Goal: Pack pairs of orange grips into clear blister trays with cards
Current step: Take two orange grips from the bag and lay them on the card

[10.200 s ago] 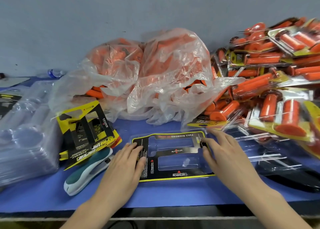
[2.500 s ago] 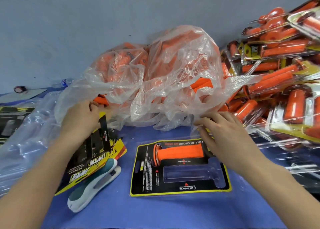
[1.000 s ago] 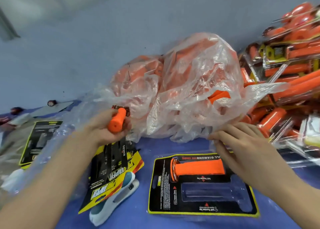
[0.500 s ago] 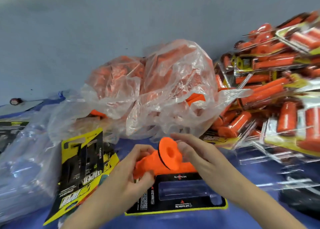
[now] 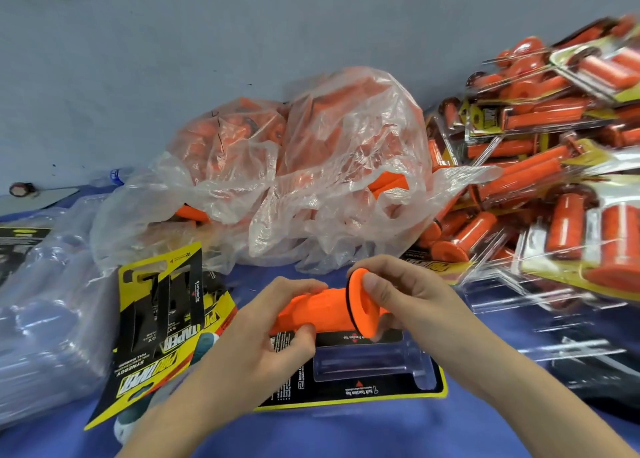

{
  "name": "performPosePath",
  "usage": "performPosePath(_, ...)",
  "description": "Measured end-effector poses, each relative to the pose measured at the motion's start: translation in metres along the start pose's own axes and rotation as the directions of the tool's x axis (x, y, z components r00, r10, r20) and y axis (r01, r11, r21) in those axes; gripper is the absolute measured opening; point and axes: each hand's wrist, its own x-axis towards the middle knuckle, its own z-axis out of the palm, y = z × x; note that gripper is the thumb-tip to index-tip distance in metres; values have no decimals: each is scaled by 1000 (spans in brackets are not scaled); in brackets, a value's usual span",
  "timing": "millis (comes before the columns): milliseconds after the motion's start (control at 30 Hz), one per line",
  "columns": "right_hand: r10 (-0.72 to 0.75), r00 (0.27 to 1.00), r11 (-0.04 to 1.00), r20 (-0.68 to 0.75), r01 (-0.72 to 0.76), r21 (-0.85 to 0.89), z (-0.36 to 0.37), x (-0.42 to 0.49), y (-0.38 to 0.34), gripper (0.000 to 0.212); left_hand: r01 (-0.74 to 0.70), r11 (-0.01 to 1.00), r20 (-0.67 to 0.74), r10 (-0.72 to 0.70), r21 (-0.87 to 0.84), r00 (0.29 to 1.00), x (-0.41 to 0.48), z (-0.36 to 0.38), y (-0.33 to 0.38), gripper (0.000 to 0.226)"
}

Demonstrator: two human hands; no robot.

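Just above the tray (image 5: 367, 366), a clear moulded blister over a black, yellow-edged card, both hands hold one grip (image 5: 318, 310) sideways. It is an orange, textured rubber tube ending in a flared round flange ringed in black. The left hand (image 5: 277, 343) curls round the tube end; the right hand (image 5: 412, 298) pinches the flange, thumb on its face. Behind the tray slumps a crinkled clear bag (image 5: 311, 167) of grips. Right of the tray sits a glossy heap of packs (image 5: 554, 187).
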Motion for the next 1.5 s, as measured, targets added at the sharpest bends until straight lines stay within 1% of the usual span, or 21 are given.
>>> performPosePath(100,4,999,1000,37,-4,-3,-2,-3,0,30,-38,996,-36,41,81,998,3,-4,2,42)
performPosePath(167,7,997,1000,72,-7,-9,-2,-6,0,29,-35,996,-33,37,77,999,3,-5,2,41)
performPosePath(267,13,997,1000,73,-12,-20,-5,-8,-2,26,-46,995,-10,47,93,999,-2,-4,2,40)
performPosePath(400,33,996,999,85,-32,-14,-10,-9,-2,31,-59,995,1,60,79,998,-3,-2,2,40)
performPosePath(533,24,994,1000,105,-23,-10,-13,-9,-2,39,-32,999,-17,32,43,999,-5,0,0,40)
performPosePath(633,10,994,999,105,-5,-45,-17,-9,-2,36,-23,997,-12,24,68,1000,-7,4,0,38)
performPosePath(700,-26,998,997,49,30,-70,-23,-7,-3,30,-25,993,8,25,112,1000,-7,6,1,38)
performPosePath(767,-68,995,997,-76,65,-43,-31,-5,-5,34,-67,975,39,61,210,997,-7,9,4,38)
performPosePath(867,-86,960,995,-265,98,31,-45,-4,-9,33,-149,930,92,125,337,988,-5,19,8,38)
performPosePath(967,-85,926,995,-368,101,24,-52,-3,-8,32,-197,901,128,159,386,979,-4,31,12,38)
performPosePath(1067,-101,916,995,-388,100,-23,-53,-4,-8,35,-208,882,143,161,423,977,-3,38,15,38)
performPosePath(1267,-124,912,992,-390,113,-50,-55,-4,-8,42,-180,883,195,103,433,975,-2,43,14,41)
performPosePath(1500,-125,904,992,-408,108,-66,-53,-5,-6,41,-202,888,212,122,412,970,-3,50,11,42)
